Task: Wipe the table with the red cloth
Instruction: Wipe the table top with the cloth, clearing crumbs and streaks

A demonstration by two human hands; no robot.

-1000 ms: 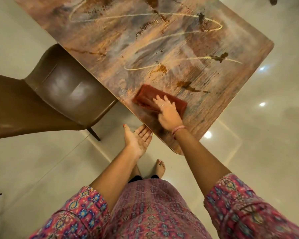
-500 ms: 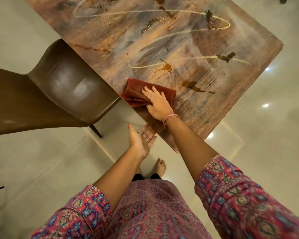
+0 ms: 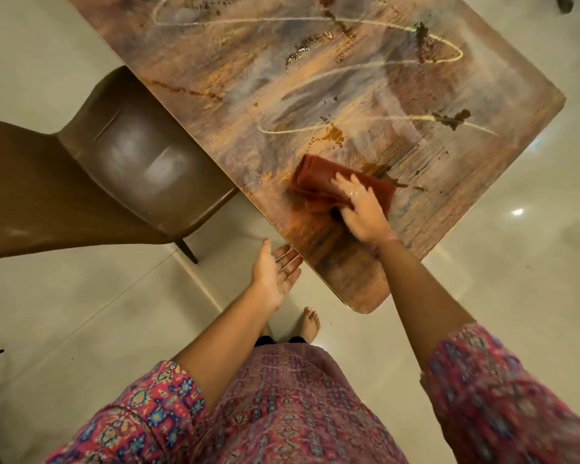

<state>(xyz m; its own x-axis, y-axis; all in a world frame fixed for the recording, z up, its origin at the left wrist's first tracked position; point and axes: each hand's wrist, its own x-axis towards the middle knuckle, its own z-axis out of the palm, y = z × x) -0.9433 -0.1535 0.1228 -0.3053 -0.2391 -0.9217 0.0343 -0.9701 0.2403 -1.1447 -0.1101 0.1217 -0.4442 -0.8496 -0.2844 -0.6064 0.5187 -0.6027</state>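
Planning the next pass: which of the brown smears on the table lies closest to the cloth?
The dark brown smear at the far edge of the red cloth, touching it. The other smears lie farther up the table, apart from the cloth.

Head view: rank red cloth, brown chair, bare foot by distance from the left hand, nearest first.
Measured from the left hand, open beside the table edge:
1. Bare foot, on the floor just below the hand.
2. Red cloth, on the table, up and right.
3. Brown chair, to the left.

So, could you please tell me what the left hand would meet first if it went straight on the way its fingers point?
The left hand, open and palm up, points at the near edge of the table; its fingertips look almost against it, though depth is unclear.
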